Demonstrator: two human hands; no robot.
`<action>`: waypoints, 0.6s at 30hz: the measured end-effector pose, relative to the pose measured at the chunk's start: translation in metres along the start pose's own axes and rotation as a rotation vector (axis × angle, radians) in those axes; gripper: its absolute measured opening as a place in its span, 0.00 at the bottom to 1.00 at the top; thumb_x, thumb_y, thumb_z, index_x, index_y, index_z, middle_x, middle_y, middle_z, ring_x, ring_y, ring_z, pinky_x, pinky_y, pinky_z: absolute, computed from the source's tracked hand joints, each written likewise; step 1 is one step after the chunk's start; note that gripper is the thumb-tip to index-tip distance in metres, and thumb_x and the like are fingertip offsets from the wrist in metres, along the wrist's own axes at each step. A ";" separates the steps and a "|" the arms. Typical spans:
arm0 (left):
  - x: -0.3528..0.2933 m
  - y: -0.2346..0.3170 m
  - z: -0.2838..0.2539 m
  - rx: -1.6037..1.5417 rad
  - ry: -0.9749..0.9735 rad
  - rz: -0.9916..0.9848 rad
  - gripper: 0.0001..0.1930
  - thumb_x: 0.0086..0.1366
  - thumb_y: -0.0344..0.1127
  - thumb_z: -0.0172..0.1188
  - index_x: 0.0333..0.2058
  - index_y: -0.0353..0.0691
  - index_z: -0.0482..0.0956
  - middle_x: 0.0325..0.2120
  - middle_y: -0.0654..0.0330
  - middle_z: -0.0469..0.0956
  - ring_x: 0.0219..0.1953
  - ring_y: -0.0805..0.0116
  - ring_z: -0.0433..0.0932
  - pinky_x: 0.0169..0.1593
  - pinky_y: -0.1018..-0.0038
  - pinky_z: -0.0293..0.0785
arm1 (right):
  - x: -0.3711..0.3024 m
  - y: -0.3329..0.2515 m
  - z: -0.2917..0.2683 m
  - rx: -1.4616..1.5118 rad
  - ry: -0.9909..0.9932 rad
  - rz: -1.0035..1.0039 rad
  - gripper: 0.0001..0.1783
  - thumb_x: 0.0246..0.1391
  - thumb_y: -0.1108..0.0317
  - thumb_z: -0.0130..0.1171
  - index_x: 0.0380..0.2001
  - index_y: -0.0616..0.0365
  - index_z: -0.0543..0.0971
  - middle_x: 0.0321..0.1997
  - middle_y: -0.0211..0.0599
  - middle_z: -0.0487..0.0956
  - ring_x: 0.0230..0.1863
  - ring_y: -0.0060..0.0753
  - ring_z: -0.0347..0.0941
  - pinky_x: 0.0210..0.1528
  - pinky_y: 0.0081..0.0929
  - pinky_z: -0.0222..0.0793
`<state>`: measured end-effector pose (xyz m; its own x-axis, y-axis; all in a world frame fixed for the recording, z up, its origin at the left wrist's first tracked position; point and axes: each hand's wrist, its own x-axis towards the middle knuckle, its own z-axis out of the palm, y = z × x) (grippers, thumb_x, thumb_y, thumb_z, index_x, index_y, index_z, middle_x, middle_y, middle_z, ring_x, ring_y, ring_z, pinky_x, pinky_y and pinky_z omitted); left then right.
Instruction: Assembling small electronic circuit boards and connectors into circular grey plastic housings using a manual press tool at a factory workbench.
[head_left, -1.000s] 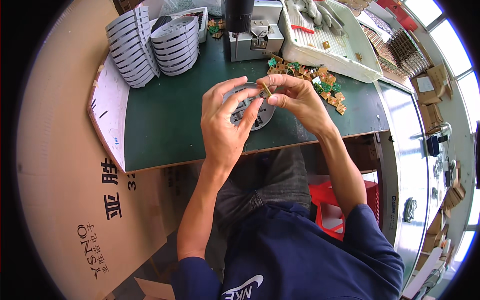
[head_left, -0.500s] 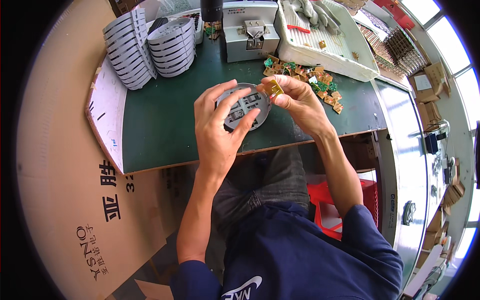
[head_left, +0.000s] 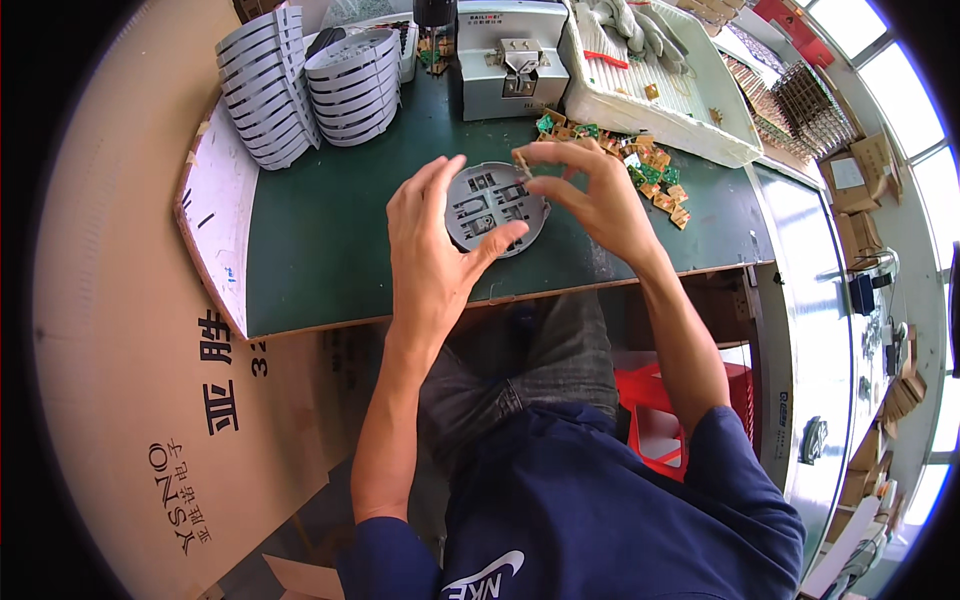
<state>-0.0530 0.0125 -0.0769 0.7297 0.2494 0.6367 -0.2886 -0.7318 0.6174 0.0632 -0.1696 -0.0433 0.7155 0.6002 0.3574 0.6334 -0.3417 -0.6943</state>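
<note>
A round grey plastic housing [head_left: 480,208] with rectangular slots lies on the green worktop near its front edge. My left hand [head_left: 432,225] is open around its left side, fingers stretched toward the upper rim and the thumb over the lower right part. Whether they press on it, I cannot tell. Between the thumb and forefinger of my right hand [head_left: 590,190] is a small yellow-brown circuit board [head_left: 521,163], seen nearly edge-on over the housing's upper right rim. Behind that hand lies a loose pile of similar boards [head_left: 660,170], some showing green faces.
Two stacks of grey round housings [head_left: 265,95] [head_left: 355,90] stand at the back left. A grey metal machine [head_left: 512,70] is at the back middle. Right of it sits a white tray [head_left: 690,125] with gloves [head_left: 640,35]. A cardboard sheet [head_left: 120,300] stands left, a red stool [head_left: 655,400] below.
My right hand has brought the circuit board left to the housing's upper rim and turned it nearly edge-on. My left fingers have drawn closer together, and the view has shifted slightly.
</note>
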 end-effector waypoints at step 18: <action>-0.010 -0.006 0.013 0.173 -0.154 -0.017 0.49 0.52 0.60 0.76 0.61 0.27 0.70 0.61 0.43 0.70 0.61 0.44 0.69 0.62 0.52 0.69 | 0.039 0.000 0.028 -0.465 -0.181 -0.314 0.18 0.53 0.72 0.68 0.48 0.59 0.84 0.44 0.45 0.83 0.46 0.51 0.81 0.48 0.42 0.79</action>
<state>-0.0503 0.0065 -0.0927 0.8233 0.1722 0.5409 -0.1750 -0.8295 0.5305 0.0823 -0.1257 -0.0469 0.4373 0.8237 0.3609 0.8986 -0.3844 -0.2115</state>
